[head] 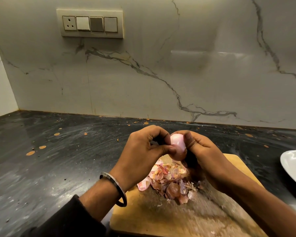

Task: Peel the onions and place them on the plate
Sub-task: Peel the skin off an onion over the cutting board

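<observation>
1 onion [177, 145], held above the board [232, 161], looks mostly bare: firm, light, likely slippery, best gripped round its middle. Right hand [201, 152] curls round its right side; left hand [144, 147] pinches at its left edge, fingers bent. Peels [169, 180] lie below; plate [293, 165] sits well right.

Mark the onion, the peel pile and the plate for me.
onion [177, 144]: head view, on its bare pink top.
peel pile [169, 180]: head view, middle of the heap.
plate [294, 165]: head view, on its white rim area.
</observation>
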A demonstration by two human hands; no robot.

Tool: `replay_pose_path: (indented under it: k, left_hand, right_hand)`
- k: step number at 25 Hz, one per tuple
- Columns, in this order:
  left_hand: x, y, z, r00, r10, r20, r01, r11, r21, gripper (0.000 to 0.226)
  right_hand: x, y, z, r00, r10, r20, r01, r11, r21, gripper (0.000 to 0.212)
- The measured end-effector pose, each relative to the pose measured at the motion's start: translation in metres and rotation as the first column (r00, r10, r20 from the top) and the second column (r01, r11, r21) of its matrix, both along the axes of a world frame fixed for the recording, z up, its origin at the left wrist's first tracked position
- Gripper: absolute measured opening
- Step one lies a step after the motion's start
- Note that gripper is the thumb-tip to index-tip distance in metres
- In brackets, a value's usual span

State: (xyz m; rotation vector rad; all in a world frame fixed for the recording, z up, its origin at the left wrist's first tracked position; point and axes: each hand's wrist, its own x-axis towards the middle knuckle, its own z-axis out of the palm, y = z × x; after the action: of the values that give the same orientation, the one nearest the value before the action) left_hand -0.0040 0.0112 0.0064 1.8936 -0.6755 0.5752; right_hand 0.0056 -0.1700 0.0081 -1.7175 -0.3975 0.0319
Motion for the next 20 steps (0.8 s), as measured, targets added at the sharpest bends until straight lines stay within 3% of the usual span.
replay_pose_path:
  k: [8, 14, 20]
  left_hand:
    - [0.0051, -0.003, -0.0043, 0.989, 0.036, 0.14, -0.038, 0.999, 0.009, 0.012]
    - [0.0034, -0.0035, -0.0031, 0.959, 0.052, 0.278, -0.055, 0.998, 0.004, 0.017]
    - [0.004, -0.003, -0.0035, 0.949, 0.074, 0.307, -0.109, 0.989, 0.097, 0.001]
  right_hand:
    - [-0.0032, 0.0033, 0.0045, 0.977, 0.005, -0.211, 0.036, 0.982, 0.188, 0.057]
    - [-0.0048, 0.0034, 0.006, 0.98, 0.01, -0.197, 0.016, 0.991, 0.13, 0.053]
    - [-0.0052, 0.0056, 0.0043, 0.979, -0.031, -0.201, 0.051, 0.994, 0.097, 0.053]
